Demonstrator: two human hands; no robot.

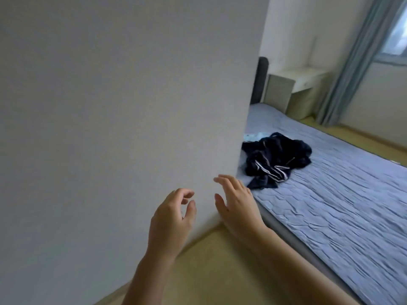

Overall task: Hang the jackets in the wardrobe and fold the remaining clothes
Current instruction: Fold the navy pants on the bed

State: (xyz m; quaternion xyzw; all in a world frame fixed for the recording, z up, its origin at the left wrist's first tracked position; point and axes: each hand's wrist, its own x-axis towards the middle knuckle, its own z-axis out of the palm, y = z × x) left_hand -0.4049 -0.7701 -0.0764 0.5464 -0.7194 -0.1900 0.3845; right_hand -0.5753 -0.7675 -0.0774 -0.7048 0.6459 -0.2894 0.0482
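Observation:
A crumpled dark navy garment with white stripes (pixel 275 160) lies on the blue quilted bed (pixel 341 205), partly hidden at its left by a large white panel (pixel 121 106), likely a wardrobe door or side. A bit of light blue cloth (pixel 253 136) peeks out behind the dark garment. My left hand (pixel 171 219) hovers in front of the panel with fingers loosely curled, holding nothing. My right hand (pixel 237 203) has straight fingers at the panel's lower right edge, close to the bed's corner, and holds nothing.
The white panel fills the left and middle of the view. A pale bedside cabinet (pixel 295 91) and a dark headboard (pixel 261 80) stand at the far end. Blue-grey curtains (pixel 352 62) hang by a window at the right. Yellowish floor (pixel 209 271) lies below my arms.

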